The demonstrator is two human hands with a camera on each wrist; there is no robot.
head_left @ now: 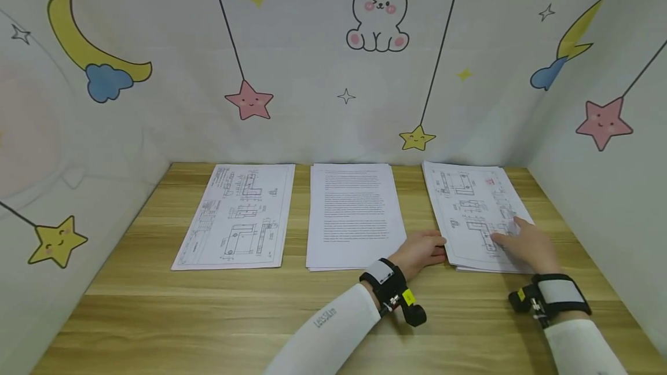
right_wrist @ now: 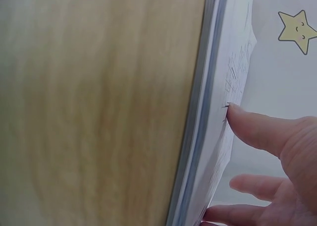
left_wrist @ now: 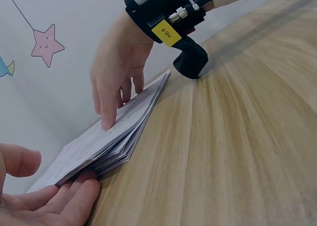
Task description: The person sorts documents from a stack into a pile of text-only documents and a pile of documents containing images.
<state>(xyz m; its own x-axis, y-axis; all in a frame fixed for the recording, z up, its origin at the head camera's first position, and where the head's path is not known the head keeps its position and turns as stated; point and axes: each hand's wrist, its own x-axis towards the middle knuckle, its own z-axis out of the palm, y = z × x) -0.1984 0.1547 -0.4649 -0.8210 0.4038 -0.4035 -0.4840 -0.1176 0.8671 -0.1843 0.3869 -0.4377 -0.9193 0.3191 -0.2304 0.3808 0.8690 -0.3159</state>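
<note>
A stack of printed technical drawings lies on the right side of the table, its sheets slightly fanned at the edges. My left hand is at the stack's left edge. In the left wrist view, the left fingers reach in at the underside of the upper sheets, while the thumb stays raised and apart from the paper. My right hand rests on the stack's right part, with its thumb touching the top sheet in the right wrist view.
A stack of text pages lies in the middle, and another drawing sheet pile lies at the left. All sit on a wooden table. White walls with cartoon prints stand behind and at both sides.
</note>
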